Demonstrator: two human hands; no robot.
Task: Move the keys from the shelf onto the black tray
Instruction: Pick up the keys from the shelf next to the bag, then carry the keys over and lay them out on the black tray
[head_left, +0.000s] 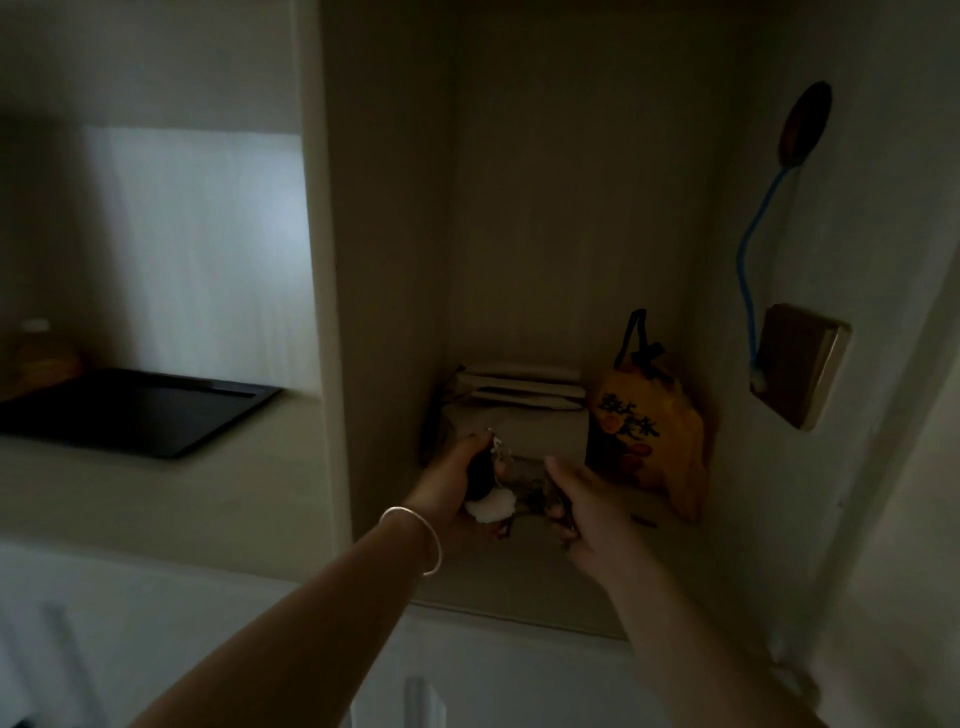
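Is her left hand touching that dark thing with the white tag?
Touching. The head view shows the left hand wrapped around the dark fob, fingers closed on it, with no gap.

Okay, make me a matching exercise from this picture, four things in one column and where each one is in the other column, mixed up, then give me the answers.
Things:
1. black tray
2. orange bag
3. blue cord
4. bracelet

Places:
A. on the wall right of the shelf niche, hanging from a dark oval down to a wall plate
B. on the left wrist
C. on the counter left of the niche
D. inside the niche, at its right side

Pairs: 1-C, 2-D, 3-A, 4-B
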